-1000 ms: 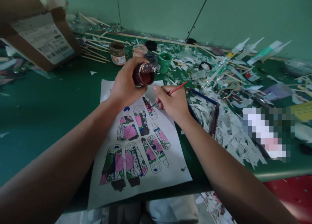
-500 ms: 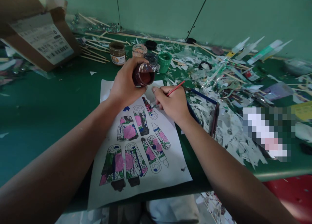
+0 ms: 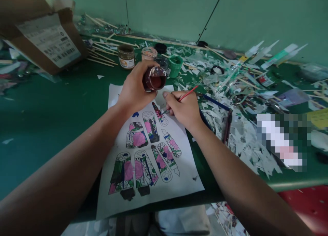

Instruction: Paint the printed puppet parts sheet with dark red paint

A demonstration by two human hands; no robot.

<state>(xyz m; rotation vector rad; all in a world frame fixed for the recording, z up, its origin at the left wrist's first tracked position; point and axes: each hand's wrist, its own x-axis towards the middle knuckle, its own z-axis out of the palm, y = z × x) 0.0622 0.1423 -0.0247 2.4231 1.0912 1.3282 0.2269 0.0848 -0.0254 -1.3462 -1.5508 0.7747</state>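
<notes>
My left hand [image 3: 137, 87] is wrapped round a jar of dark red paint [image 3: 155, 79], tilted so that its mouth faces me above the top of the paper. Between the thumb and fingers of my right hand [image 3: 183, 107] is a thin red-handled paintbrush [image 3: 188, 93]. Its tip touches or nearly touches a narrow printed shape with red paint near the paper's upper right. The white sheet [image 3: 176, 188] lies flat under both hands. It bears several outlined cut-out shapes coloured pink, green, blue and black.
Open jars of brown [image 3: 126, 56], peach [image 3: 149, 53] and green paint [image 3: 175, 65] stand behind my hands. A cardboard box [image 3: 51, 41] is at the back left, beside thin wooden sticks [image 3: 102, 54]. White paper scraps [image 3: 246, 150] and glue tubes [image 3: 279, 54] crowd the right.
The whole view has shifted slightly, so everything appears a little further right. Both hands keep their holds on the jar and brush, with the brush tip at the same narrow shape.
</notes>
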